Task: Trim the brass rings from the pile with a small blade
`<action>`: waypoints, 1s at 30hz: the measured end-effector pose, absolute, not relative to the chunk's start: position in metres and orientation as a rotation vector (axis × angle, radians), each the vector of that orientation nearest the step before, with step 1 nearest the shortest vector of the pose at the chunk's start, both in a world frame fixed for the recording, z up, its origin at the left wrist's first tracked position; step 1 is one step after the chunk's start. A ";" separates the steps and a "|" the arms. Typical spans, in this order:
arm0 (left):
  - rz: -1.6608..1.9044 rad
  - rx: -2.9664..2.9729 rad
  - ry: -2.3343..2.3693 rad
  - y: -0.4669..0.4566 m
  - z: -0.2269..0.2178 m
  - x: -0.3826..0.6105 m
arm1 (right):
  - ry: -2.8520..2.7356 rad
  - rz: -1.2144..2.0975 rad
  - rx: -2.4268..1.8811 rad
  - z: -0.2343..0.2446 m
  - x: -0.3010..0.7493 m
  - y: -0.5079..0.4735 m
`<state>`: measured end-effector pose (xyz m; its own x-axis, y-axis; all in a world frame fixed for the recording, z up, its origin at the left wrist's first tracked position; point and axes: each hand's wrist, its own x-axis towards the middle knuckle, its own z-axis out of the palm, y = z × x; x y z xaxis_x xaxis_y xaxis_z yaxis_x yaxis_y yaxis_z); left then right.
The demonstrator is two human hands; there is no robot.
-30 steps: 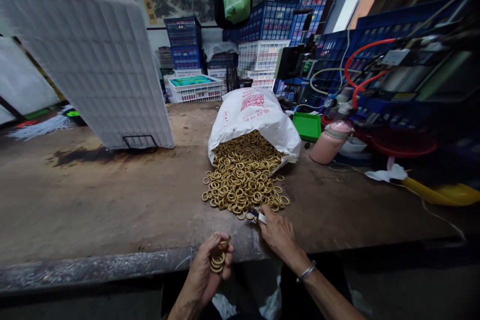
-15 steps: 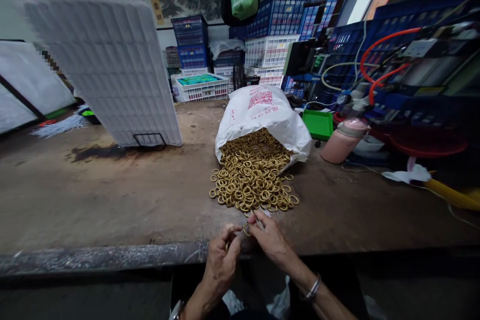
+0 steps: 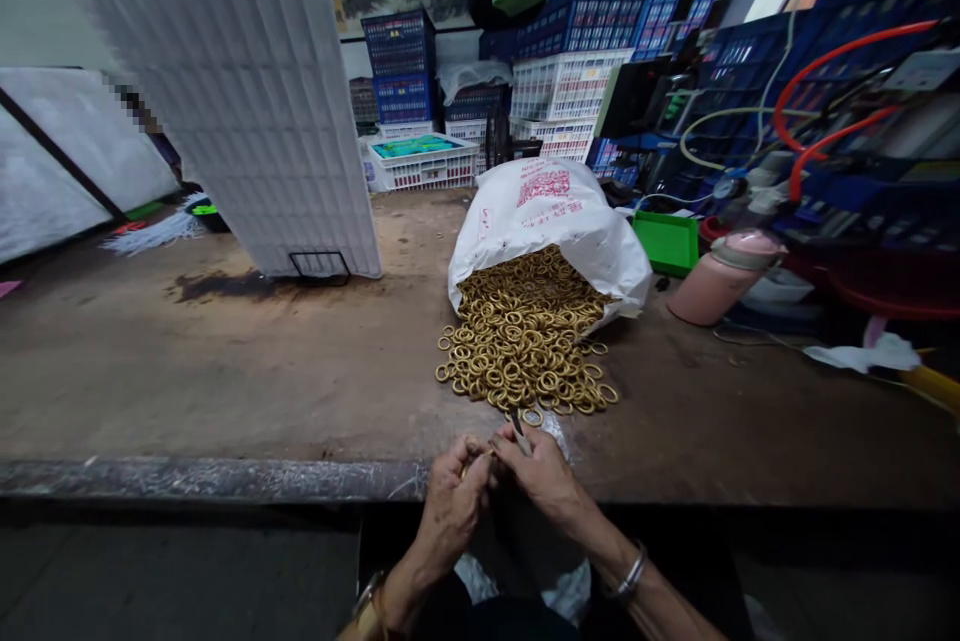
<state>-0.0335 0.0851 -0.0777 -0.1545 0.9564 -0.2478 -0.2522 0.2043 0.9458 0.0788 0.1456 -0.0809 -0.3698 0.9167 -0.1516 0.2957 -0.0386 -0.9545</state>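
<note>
Close together at the table's front edge, my left hand (image 3: 452, 501) and my right hand (image 3: 553, 483) meet fingertip to fingertip. My left fingers are closed on a gold-coloured ring (image 3: 466, 469), mostly hidden by the thumb and fingers. Held in my right hand is a small knife (image 3: 519, 433), its dark, narrow blade pointing up and away from me. Just beyond my hands lies a heap of gold-coloured rings (image 3: 525, 351), spilling from the open mouth of a white sack (image 3: 525, 211) with red print.
A tall white ribbed panel (image 3: 247, 121) stands in a black wire holder at left. To the right of the sack are a green tray (image 3: 666, 241) and a pink bottle (image 3: 724, 276). Stacked blue crates (image 3: 405, 61) and white crates (image 3: 566, 86) line the back.
The view has shifted, moving the scene rightward and slightly up. My hands have come together; the ring that showed between them is now largely covered by my fingers. The knife shows more clearly.
</note>
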 end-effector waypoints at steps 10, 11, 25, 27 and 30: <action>1.229 0.523 0.965 0.080 -0.086 -0.035 | -1.657 1.573 -1.232 -0.081 0.080 0.144; 1.231 0.505 0.957 0.080 -0.086 -0.035 | -1.661 1.564 -1.240 -0.083 0.081 0.145; 1.252 0.422 0.892 0.082 -0.079 -0.036 | -1.954 1.311 -1.133 -0.077 0.083 0.137; 1.239 0.431 0.906 0.082 -0.079 -0.035 | -1.885 1.389 -1.132 -0.079 0.080 0.139; 1.253 0.498 1.065 0.083 -0.082 -0.035 | -1.710 1.511 -1.192 -0.084 0.077 0.141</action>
<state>-0.0348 0.0829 -0.0817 -0.0502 0.9274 -0.3708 -0.5156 0.2939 0.8049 0.0774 0.1415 -0.0841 -0.4484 0.8821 -0.1445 0.2517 -0.0306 -0.9673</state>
